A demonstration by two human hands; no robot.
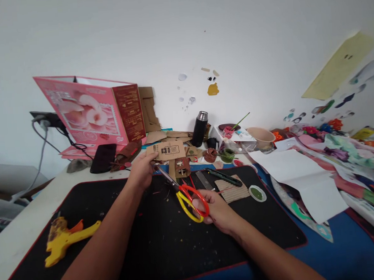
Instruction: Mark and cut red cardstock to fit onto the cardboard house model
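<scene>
My left hand point(142, 171) pinches the left end of a flat piece of brown cardboard point(171, 151) printed with black marks, held up above the far side of the black mat. Scissors point(187, 199) with one red and one yellow handle are in my right hand point(214, 209), fingers through the loops. Their blades point up and left, with the tips close to my left hand and below the cardboard's lower edge. Whether the tips touch the cardboard I cannot tell. Just behind the blades lies a small brown cardboard construction point(181, 167) with pale cross shapes.
A yellow glue gun point(66, 238) lies on the mat point(168, 251) at left. Right of the scissors are a dark utility knife point(224, 177), corrugated cardboard point(232, 190) and a dish of green paint point(257, 193). Behind stand a black flask point(200, 129) and a pink box point(93, 112).
</scene>
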